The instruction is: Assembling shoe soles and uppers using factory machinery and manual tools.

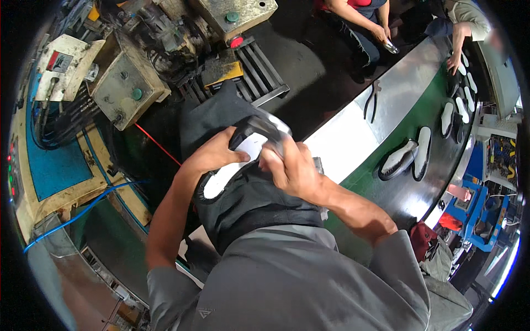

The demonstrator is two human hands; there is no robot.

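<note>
A black shoe upper with a white insole (222,179) lies sole up across my lap. My left hand (220,150) grips it around the side, thumb on the white insole. My right hand (292,168) is closed just over the shoe's far part. A dark, shiny metal tool (264,128), smeared by motion, shows at its fingers; its exact kind is hard to make out. Parts of the shoe's far end are hidden behind the tool and my right hand.
Black-handled pliers (373,103) lie on the metal bench at right. Farther along stand a pair of black shoe uppers (422,153) and several more. Machinery with a control box (130,83) fills the left. Across, a person's hands (382,34) hold a shiny object; another person's hand (454,62) touches shoes.
</note>
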